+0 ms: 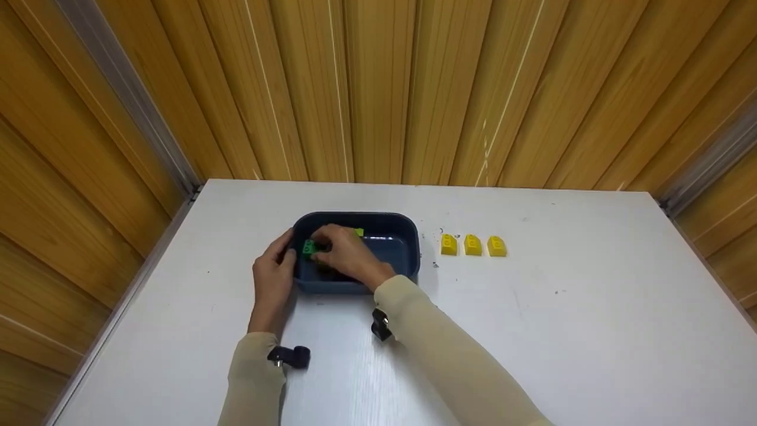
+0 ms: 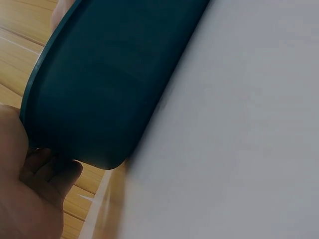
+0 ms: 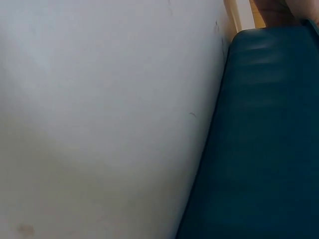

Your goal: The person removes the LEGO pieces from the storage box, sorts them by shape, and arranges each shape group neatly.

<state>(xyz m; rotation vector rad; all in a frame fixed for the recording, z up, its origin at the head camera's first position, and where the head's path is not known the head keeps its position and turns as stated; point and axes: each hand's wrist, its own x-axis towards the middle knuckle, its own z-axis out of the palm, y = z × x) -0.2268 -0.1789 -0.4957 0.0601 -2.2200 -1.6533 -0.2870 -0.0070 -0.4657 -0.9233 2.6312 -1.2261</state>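
A dark blue, rounded rectangular bin (image 1: 349, 287) stands on the white table. At its left end my left hand (image 1: 274, 275) grips the wall, with the thumb by the rim; the left wrist view shows curled fingers (image 2: 65, 177) against the bin's outer side. My right hand (image 1: 349, 251) reaches over the front rim into the bin. Its thumb and fingertips pinch at a green toy brick (image 1: 308, 248) near the left end. A lime-yellow brick (image 1: 359, 232) shows behind the right hand, which hides part of the bin's inside.
Three yellow sloped toy bricks (image 1: 472, 245) stand in a row on the table (image 1: 568, 331), right of the bin. Wood-patterned panels (image 1: 378, 89) rise behind the table and at both sides. Each sleeve carries a small black wrist camera (image 1: 290, 357).
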